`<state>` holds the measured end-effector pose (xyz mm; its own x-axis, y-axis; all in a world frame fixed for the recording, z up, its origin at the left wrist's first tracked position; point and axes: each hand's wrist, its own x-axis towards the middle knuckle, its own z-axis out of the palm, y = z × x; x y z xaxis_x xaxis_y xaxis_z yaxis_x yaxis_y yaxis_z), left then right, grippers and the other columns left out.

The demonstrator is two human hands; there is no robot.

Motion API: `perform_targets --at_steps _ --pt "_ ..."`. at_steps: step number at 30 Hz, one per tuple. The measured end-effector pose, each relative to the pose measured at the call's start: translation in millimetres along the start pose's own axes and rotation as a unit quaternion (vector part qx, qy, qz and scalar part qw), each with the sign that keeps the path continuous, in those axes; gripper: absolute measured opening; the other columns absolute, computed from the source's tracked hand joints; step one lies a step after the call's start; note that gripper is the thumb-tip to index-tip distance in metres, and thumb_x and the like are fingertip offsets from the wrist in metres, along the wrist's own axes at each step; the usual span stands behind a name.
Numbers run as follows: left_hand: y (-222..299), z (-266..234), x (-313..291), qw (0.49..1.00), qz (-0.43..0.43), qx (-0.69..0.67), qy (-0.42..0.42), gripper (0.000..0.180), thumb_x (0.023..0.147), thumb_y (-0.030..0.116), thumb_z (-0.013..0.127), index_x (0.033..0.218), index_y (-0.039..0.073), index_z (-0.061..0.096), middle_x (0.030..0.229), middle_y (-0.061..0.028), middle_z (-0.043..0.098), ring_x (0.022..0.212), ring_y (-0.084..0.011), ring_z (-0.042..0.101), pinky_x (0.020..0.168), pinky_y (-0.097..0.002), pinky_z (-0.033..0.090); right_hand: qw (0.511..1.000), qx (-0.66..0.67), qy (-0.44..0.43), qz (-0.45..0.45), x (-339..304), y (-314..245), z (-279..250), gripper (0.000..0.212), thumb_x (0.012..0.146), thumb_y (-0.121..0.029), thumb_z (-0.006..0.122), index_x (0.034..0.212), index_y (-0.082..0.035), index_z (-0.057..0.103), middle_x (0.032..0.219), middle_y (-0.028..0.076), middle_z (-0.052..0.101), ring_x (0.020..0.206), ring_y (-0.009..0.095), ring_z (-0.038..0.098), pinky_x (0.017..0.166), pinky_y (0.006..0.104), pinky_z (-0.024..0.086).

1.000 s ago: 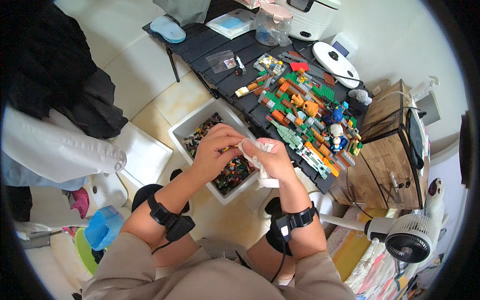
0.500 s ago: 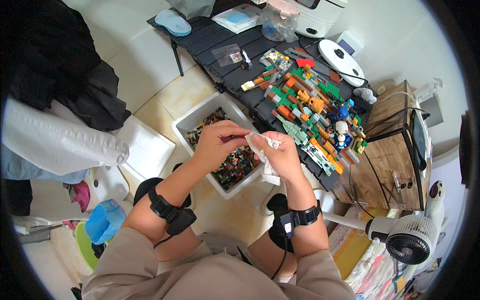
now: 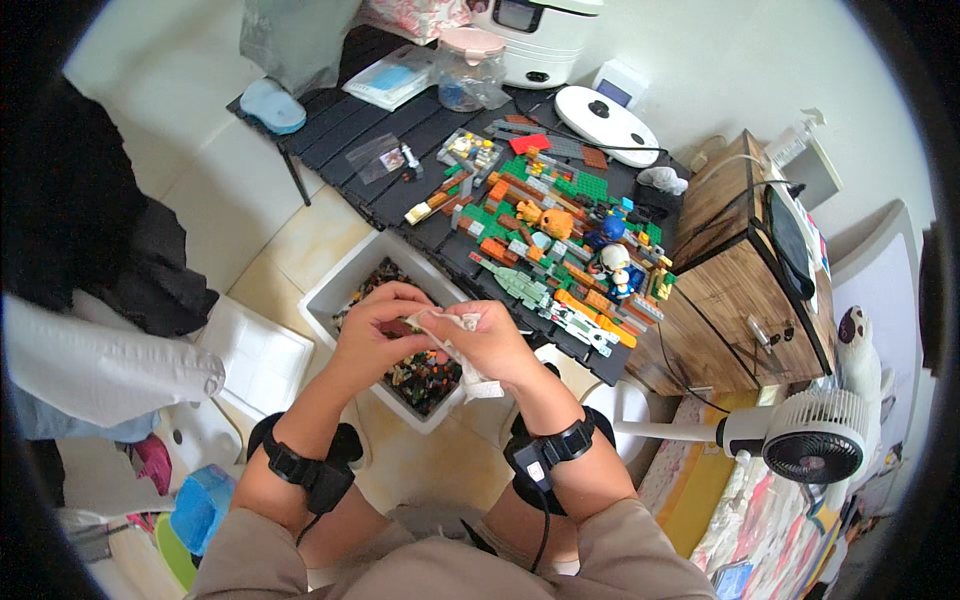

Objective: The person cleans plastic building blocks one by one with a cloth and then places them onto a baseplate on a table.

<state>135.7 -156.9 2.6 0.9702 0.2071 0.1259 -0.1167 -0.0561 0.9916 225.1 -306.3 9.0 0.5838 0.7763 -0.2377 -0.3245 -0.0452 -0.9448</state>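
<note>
In my right hand (image 3: 492,345) is a crumpled white tissue (image 3: 484,388), pinched between thumb and fingers, with one end hanging below. My left hand (image 3: 372,340) is closed in a pinch at the tissue's left edge; whatever lies between its fingertips is too small or hidden to make out. Both hands are held above a light grey bin (image 3: 318,300). Loose toy bricks (image 3: 425,382) in many colours fill its bottom, partly covered by my hands.
On a black slatted table (image 3: 320,135) ahead stands a colourful brick build (image 3: 550,240) with small figures. A white lid (image 3: 606,125) and a jar (image 3: 470,75) lie farther back. A wooden cabinet (image 3: 700,300) and a fan (image 3: 815,435) are at right; a white box lid (image 3: 262,355) is left.
The view has shifted, so the table and bin now appear lower and farther left. My hands stay together over the bin, the tissue still in the right one.
</note>
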Motion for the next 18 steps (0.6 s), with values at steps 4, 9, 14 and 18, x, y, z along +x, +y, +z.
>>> perform_targets --at_steps 4,9,14,18 --pt "-9.6 -7.3 1.2 1.0 -0.014 -0.027 -0.008 0.023 0.071 -0.003 0.07 0.093 0.001 0.067 0.101 -0.007 0.056 0.088 -0.0149 0.058 0.07 -0.025 0.052 0.999 -0.017 -0.045 0.005 -0.3 3.3 -7.9 0.023 0.088 -0.021 0.062 0.082 0.001 0.064 0.065 0.004 0.063 0.056 0.007 0.055 0.05 0.0205 0.041" --pt "-16.6 -0.8 -2.5 0.987 -0.092 -0.126 0.025 0.023 0.077 0.001 0.067 0.1 -0.001 0.064 0.097 -0.0073 0.063 0.081 -0.0142 0.061 0.071 -0.0259 0.052 0.998 0.037 -0.046 0.01 -4.1 5.0 0.0 0.024 0.089 -0.026 0.06 0.085 -0.003 0.063 0.065 0.0 0.059 0.056 0.004 0.05 0.05 0.0192 0.037" --pt "-14.6 26.1 1.8 0.959 -0.138 -0.217 0.116 0.021 0.086 0.011 0.061 0.104 -0.001 0.062 0.09 -0.0071 0.065 0.072 -0.0139 0.061 0.069 -0.0271 0.052 0.994 0.04 0.07 -0.08 -4.1 14.7 3.0 0.027 0.09 -0.029 0.058 0.084 -0.003 0.063 0.064 -0.002 0.058 0.054 0.004 0.048 0.05 0.0189 0.036" --pt "-6.3 28.9 7.0 0.963 -0.098 -0.237 0.082 0.023 0.088 0.014 0.06 0.106 -0.001 0.06 0.093 -0.0069 0.065 0.075 -0.015 0.061 0.068 -0.0272 0.051 0.993 0.069 0.068 -0.065 -11.5 10.1 0.8 0.034 0.089 -0.034 0.059 0.095 -0.001 0.064 0.067 0.0 0.059 0.059 0.005 0.053 0.052 0.0194 0.04"
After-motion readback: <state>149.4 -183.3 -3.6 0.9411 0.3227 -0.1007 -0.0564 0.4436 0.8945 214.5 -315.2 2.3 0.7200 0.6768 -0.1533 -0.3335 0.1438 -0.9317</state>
